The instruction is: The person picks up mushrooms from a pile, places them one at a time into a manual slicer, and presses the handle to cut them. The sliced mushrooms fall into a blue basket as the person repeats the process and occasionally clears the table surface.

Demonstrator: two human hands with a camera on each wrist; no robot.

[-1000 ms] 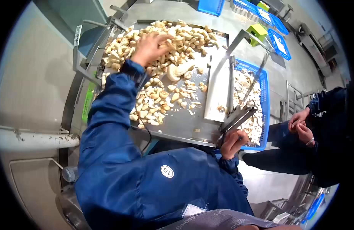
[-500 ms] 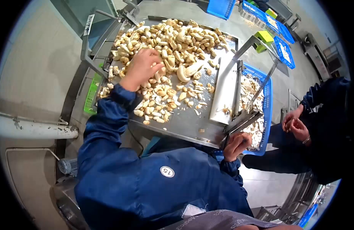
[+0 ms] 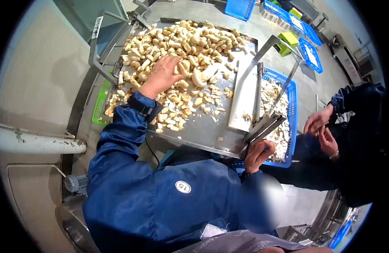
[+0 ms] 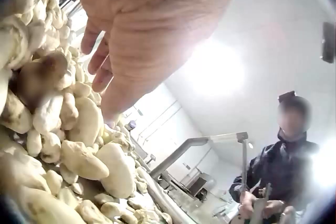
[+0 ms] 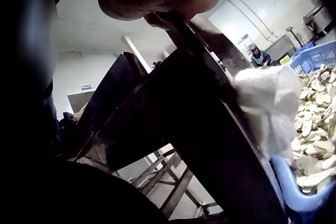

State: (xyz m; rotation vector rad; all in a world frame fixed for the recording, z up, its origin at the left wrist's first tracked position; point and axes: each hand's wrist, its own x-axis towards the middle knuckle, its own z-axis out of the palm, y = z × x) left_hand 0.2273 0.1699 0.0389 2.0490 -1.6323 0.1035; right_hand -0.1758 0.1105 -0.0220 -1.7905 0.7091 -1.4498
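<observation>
In the head view my left hand [image 3: 160, 78] lies over a heap of pale, thick-stemmed mushrooms [image 3: 181, 38], fingers loosely extended and touching the near side. The left wrist view shows its fingers [image 4: 100, 58] reaching down to mushroom pieces [image 4: 84, 161], with none visibly gripped. Smaller cut bits [image 3: 173, 114] lie nearer my body. At the table's near right corner my right hand [image 3: 259, 155] has its fingers curled round the handle end of a spring-loaded lever cutter [image 3: 268, 126]. Its dark bar [image 5: 210, 129] fills much of the right wrist view.
A blue basket [image 3: 293, 122] of mushroom slices [image 3: 280, 141] stands right of the cutter's white board [image 3: 240, 105]. Another person [image 3: 329, 139] stands at the right. Blue trays [image 3: 310, 55] and a lime-green stool [image 3: 287, 42] are farther back. A metal rail [image 3: 93, 55] borders the left.
My left hand has drawn back from the middle of the heap toward its near left side, and its fingers have straightened. My right hand stays at the cutter. The other person's hands have shifted.
</observation>
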